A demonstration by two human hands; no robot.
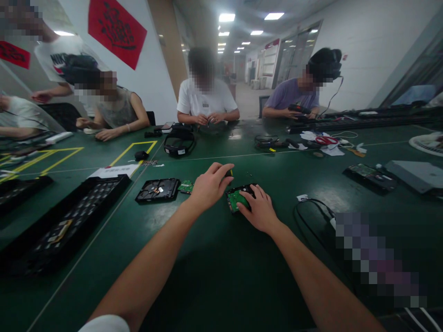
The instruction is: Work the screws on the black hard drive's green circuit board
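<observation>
You are pinning the hard drive (pixel 247 189), its green board (pixel 235 199) seemingly still on, at 12 o'clock under the spread fingers of your right hand (pixel 260 211), your left hand (pixel 209 185) curling fingers round a yellow-tipped tool (pixel 230 173), while a second drive (pixel 157 190) at 10 o'clock is lying beside a loose board (pixel 186 186).

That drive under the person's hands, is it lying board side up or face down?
Board side up: the hard drive lies flat on the table, green circuit board facing up, right hand on it.

Ceiling panels (pixel 226 17) bright; table (pixel 214 267) dim, glare patches; edges bent, faces pixelated.
</observation>
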